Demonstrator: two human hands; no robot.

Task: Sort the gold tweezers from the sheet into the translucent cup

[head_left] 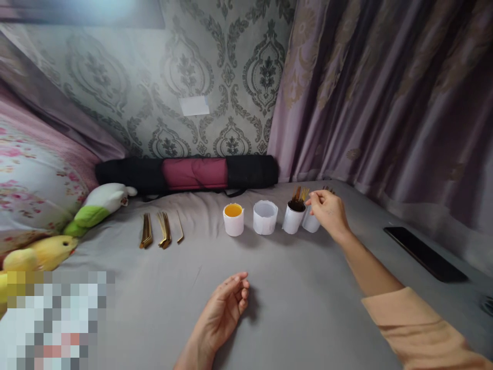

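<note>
My right hand (329,210) is over the two cups at the right end of the row, with thumb and fingers pinched together. Gold fork tines (305,194) show right beside its fingertips; whether the fingers grip that fork is unclear. Dark forks (296,193) stand tines up in a white-wrapped cup with a dark inside (293,221). Behind my hand, another white cup (311,222) is partly covered, and more tines (328,189) rise past the knuckles. My left hand (225,311) hovers low over the grey sheet, its fingers loosely curled and holding nothing.
Left of the forks are a wide white cup (265,220) and a white cup with a yellow inside (233,222). Gold bent pieces of cutlery (164,231) lie in groups farther left. A black phone (425,253) lies right; plush toys (102,203) and a long bag (194,172) border the bed.
</note>
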